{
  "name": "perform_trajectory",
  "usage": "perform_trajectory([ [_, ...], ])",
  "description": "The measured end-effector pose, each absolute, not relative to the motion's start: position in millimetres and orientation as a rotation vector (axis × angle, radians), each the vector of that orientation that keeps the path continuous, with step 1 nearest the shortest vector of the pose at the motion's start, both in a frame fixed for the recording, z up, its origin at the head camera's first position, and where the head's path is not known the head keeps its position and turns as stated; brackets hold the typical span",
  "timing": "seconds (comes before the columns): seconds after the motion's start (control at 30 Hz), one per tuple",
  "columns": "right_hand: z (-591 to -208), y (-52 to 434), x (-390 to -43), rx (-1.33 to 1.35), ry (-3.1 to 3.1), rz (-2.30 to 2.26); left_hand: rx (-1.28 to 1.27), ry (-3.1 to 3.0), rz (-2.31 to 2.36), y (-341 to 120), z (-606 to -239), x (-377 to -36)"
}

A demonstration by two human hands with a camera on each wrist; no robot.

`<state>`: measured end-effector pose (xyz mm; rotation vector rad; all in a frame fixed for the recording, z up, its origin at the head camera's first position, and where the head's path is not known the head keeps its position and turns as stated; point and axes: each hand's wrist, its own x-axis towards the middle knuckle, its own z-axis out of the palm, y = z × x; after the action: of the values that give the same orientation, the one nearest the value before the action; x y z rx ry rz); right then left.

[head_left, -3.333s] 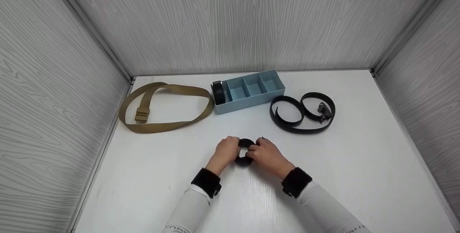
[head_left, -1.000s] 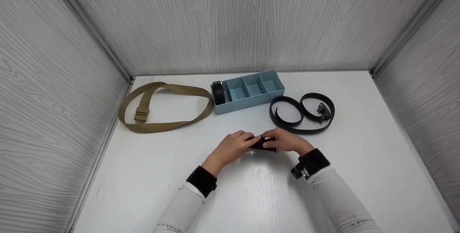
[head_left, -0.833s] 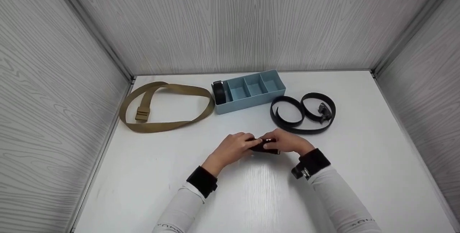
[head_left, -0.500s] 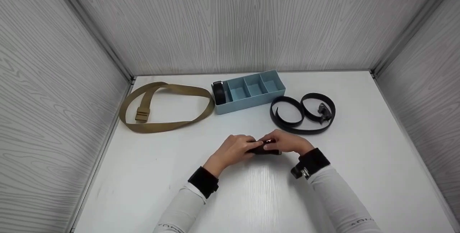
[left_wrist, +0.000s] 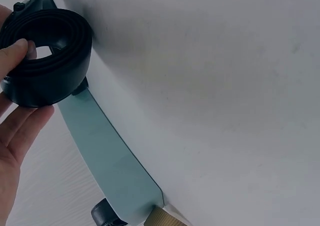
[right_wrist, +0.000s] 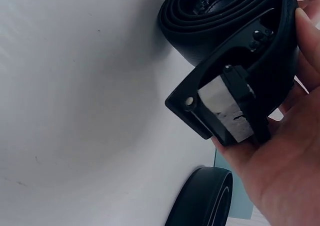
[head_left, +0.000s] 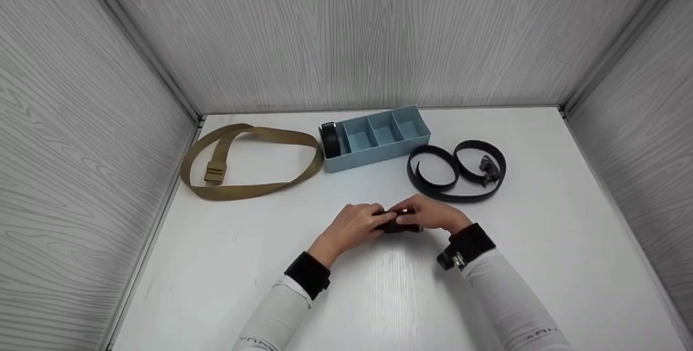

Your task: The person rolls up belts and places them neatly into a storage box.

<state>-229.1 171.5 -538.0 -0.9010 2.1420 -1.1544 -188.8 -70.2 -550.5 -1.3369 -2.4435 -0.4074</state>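
Both hands grip one rolled black belt just above the table, near its middle. The left hand pinches the coil with thumb on top and fingers underneath. The right hand cups the buckle end, fingers curled round it.

Bare table lies toward the person and to both sides of the hands. Farther back, the blue tray holds a rolled belt in its leftmost compartment. The tan belt lies looped near the table's left edge. A loose black belt lies right of the tray, near the right hand but apart from it.
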Motion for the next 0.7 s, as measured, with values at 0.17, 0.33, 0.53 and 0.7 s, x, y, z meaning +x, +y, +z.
perform_trajectory([
  [0.17, -542, 173, -227, -0.993, 2.215, -1.166, -1.309, -2.445, -0.442, -70, -553, -189],
  [0.33, -543, 175, -225, -1.026, 2.364, -1.146, -1.246, -2.525, -0.509, -72, -553, -188],
  [0.53, -542, 176, -219, -0.969, 2.500, -1.130, -1.114, -2.560, -0.613, -73, -549, -188],
  [0.7, -539, 175, -213, -0.902, 2.613, -1.098, -0.969, -2.560, -0.599, -77, -545, -191],
])
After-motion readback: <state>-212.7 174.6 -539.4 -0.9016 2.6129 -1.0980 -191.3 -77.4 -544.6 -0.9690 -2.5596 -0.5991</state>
